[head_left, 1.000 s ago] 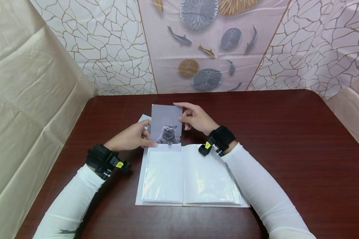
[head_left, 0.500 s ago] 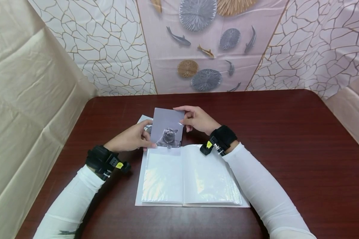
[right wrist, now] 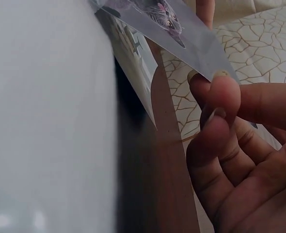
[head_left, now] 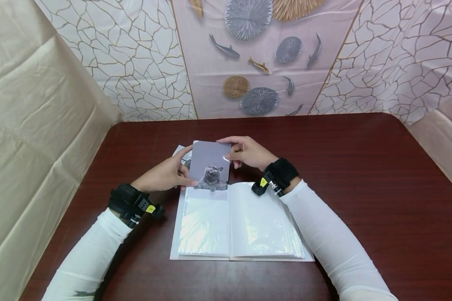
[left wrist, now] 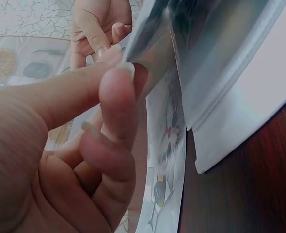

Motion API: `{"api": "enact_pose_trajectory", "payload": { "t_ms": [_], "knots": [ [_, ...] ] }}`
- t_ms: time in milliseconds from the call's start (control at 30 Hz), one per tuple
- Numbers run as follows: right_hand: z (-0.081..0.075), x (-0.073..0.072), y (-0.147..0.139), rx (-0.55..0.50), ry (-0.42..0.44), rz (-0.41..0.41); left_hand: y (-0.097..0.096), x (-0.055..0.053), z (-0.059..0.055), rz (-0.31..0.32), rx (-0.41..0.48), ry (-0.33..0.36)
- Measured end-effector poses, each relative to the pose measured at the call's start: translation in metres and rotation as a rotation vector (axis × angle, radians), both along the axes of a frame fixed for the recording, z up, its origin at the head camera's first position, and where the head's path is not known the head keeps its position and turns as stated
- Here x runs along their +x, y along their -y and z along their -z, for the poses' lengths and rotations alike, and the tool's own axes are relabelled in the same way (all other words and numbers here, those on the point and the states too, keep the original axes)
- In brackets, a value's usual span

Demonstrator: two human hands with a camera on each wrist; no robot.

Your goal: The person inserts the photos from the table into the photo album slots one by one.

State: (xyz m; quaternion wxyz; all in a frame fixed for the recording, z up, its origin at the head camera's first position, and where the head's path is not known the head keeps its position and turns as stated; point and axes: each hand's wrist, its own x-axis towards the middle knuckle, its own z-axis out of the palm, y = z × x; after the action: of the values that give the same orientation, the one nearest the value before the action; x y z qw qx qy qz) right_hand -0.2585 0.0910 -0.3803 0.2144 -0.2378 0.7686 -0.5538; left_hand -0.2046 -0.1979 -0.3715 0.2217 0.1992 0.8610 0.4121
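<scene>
A grey photo of a cat (head_left: 210,161) stands at the top of the left page of an open photo album (head_left: 263,225). Its lower edge is inside the page's clear plastic pocket (head_left: 206,221). My right hand (head_left: 250,152) pinches the photo's right edge between thumb and fingers, index finger stretched along the top. My left hand (head_left: 163,171) pinches the pocket's upper left corner with the thumb, and its index finger reaches to the photo's upper left edge. Seen from the right wrist, the photo (right wrist: 196,46) slants between thumb and fingertip.
Another picture (left wrist: 167,145) lies behind the album's upper left, partly covered by my left hand. The album rests on a dark red-brown table (head_left: 361,179). A patterned cloth (head_left: 260,58) hangs behind the table, and a cream cloth (head_left: 41,125) at left.
The cat photo has moved down toward me, its lower edge going deeper into the pocket. My right hand has come down with it. My left hand stays at the pocket's corner, its index finger now higher.
</scene>
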Motion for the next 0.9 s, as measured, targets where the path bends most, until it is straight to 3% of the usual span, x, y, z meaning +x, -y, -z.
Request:
{"api": "enact_pose_trajectory", "payload": {
  "t_ms": [300,900],
  "knots": [
    [0.0000,0.0014,-0.0010,-0.004,-0.006,-0.040,0.0000,0.0005,0.0022,-0.016,0.047,0.041],
    [-0.0013,0.0028,-0.0023,0.031,-0.011,-0.067,-0.0011,0.0002,0.0011,-0.014,0.015,0.000]
  ]
}}
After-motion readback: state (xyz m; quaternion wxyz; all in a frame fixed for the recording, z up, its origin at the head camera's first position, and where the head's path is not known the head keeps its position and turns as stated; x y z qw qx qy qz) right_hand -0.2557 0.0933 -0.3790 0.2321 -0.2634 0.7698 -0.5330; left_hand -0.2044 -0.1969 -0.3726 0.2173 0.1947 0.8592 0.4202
